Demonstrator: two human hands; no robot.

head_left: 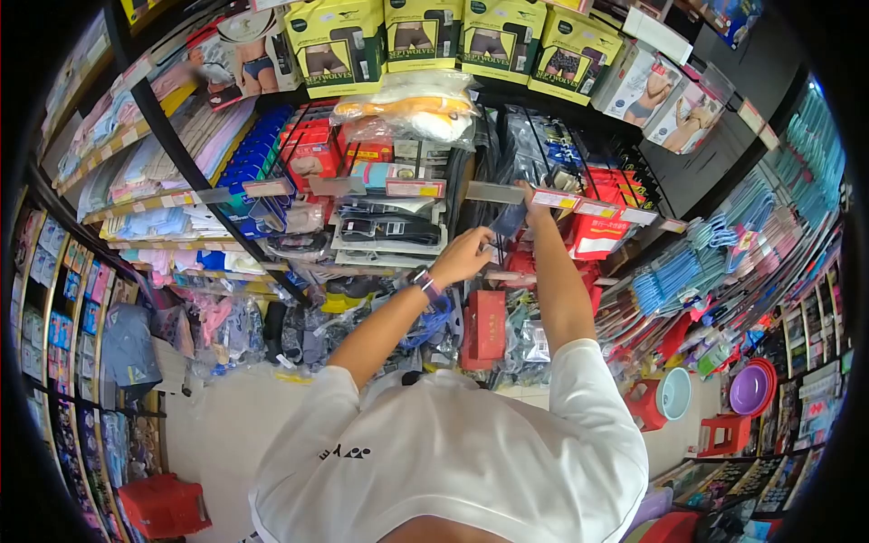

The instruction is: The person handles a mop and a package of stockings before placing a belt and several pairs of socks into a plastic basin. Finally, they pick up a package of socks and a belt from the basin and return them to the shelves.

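My right hand (536,208) reaches up to the hanging goods, its fingers closed at the edge of a dark blue packet (510,220) and partly hidden by the price-label strip. At the packet's lower left, my left hand (464,256) has its fingertips pinched together right at the edge; a watch (425,282) is on that wrist. Around the hands, dark plastic-wrapped packets (520,136) hang on hooks. Stacked dark packs (391,231) lie left of my left hand, and red packs (602,233) hang right of my right hand.
Yellow underwear boxes (421,36) line the shelf above. A price-label strip (554,199) crosses in front of the hooks. Below stands a red box (484,328) among bagged goods. Many hangers (706,262) crowd the right. Folded clothes (163,149) fill the left shelves.
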